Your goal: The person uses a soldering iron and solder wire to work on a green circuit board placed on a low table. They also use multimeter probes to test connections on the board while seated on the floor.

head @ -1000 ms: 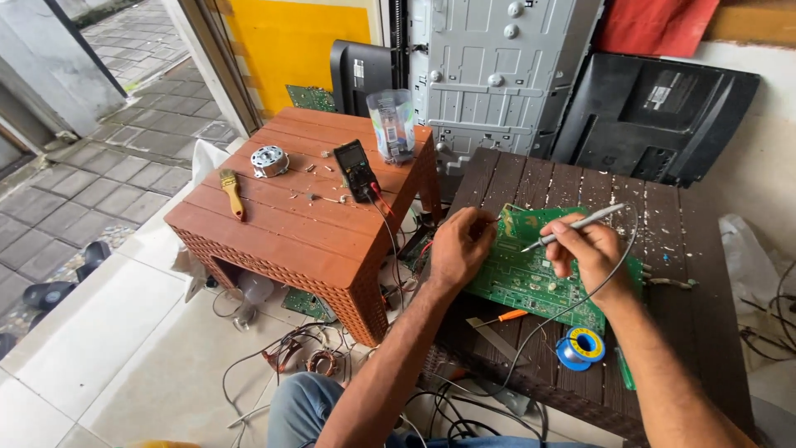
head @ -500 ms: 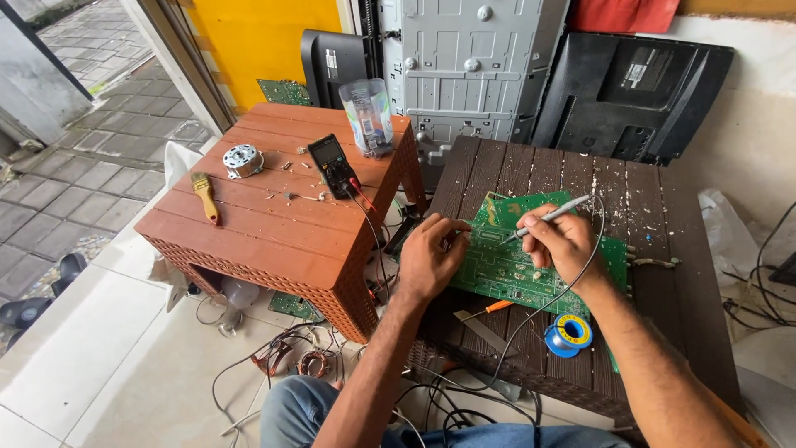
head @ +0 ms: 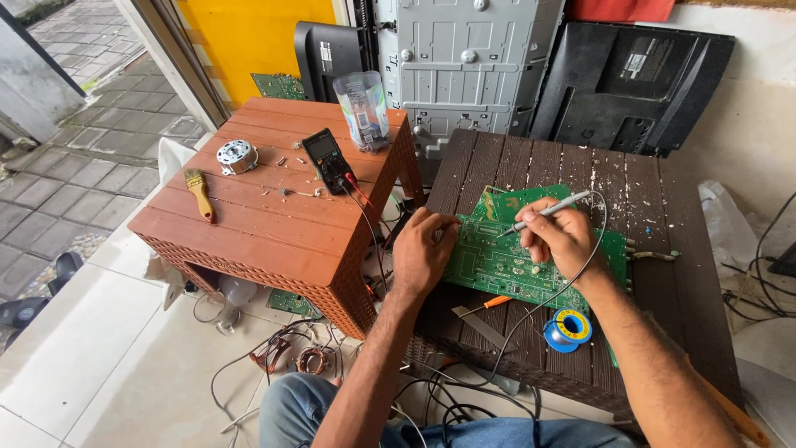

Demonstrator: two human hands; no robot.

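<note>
Your right hand (head: 564,236) grips one soldering iron (head: 551,210) like a pen, tip on the single green circuit board (head: 506,265) at frame centre on the dark table (head: 663,249); your left hand (head: 423,249) presses flat on its left edge. Soldering looks mid-way, how much remains is unclear. One solder spool (head: 569,328) lies below the board; one meter (head: 329,160), one brush (head: 200,192) lie on the red table (head: 249,232).

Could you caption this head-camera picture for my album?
Left hand steadies a green circuit board; right hand holds a soldering iron over it.
</note>
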